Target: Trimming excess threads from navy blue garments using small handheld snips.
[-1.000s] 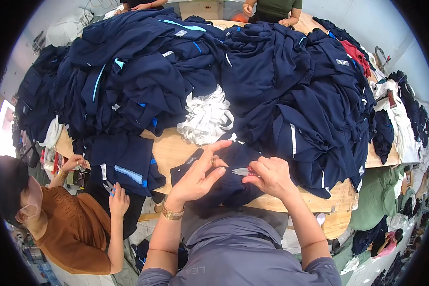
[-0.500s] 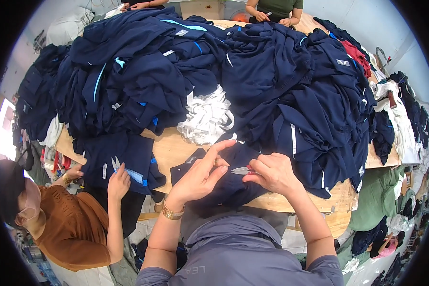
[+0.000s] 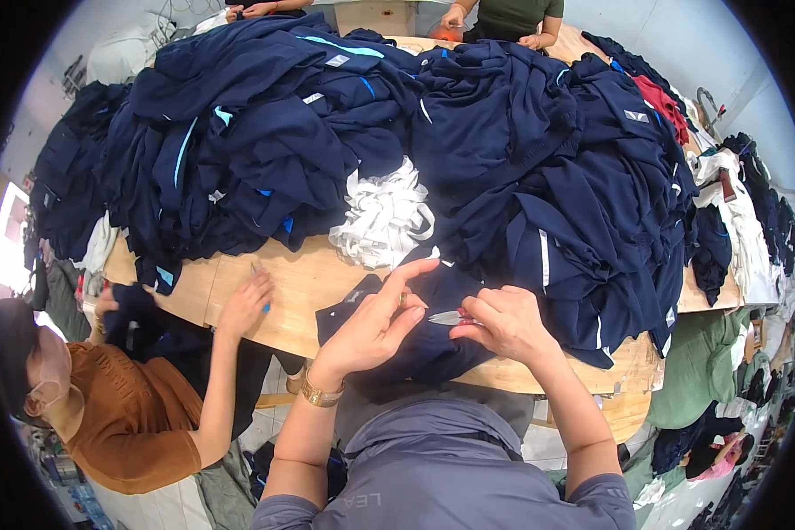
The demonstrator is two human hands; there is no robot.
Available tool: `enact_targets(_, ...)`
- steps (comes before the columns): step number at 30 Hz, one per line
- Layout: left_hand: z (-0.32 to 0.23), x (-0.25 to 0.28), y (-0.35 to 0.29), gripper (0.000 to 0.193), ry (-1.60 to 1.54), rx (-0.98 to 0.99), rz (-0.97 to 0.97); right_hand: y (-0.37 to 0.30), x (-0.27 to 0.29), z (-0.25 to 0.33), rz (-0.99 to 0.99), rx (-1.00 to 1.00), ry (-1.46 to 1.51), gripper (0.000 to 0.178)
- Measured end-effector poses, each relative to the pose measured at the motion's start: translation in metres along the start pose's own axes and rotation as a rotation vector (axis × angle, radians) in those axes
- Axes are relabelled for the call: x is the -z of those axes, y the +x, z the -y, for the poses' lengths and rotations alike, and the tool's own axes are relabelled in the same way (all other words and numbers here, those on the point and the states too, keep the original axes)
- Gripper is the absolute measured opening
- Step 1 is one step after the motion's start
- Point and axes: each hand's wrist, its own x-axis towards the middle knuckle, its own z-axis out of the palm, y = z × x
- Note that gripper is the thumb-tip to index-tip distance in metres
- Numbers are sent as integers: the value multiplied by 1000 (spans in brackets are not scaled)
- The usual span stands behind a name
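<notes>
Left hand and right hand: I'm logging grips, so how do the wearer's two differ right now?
The right hand is closed around red-handled snips; the left hand shows no such tool. The left hand's index finger is extended, while the right hand's fingers are curled. The left wrist wears a gold band; the right wrist is bare. Both are over navy cloth.

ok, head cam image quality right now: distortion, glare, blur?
Head view: fisheye curves the wooden table edge, black corners; head view: bright opening at far left blown out, white strip bundle very bright; head view: co-worker's right hand looks motion-smeared, while the wearer's left hand and right hand look fairly crisp.
</notes>
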Motion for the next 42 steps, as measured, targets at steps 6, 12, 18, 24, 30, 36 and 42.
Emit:
enact_targets(6, 4, 2, 1, 52, -13, 6, -1, -5, -4, -5, -13, -16, 21, 34)
enact_targets(12, 4, 1, 0, 52, -29, 8, -2, -2, -5, -4, -43, 7, -4, 33)
enact_targets(18, 4, 1, 0, 53, -4, -14, 23, 1, -5, -2, -23, 18, -11, 33)
enact_targets(24, 12, -1, 0, 51, -51, -36, -20, -15, -24, 0, -250, -479, 614, 28)
enact_targets(30, 16, -2, 3, 47, -76, 19, -118, -1, -13, 42, -208, -456, 688, 33)
enact_targets(36, 21, -1, 7, 46, -135, 49, -101, -12, -38, 42, -340, -476, 738, 11)
enact_targets(42, 17, 1, 3, 80, -168, -61, 7, -15, -36, 31, -363, -888, 1194, 13)
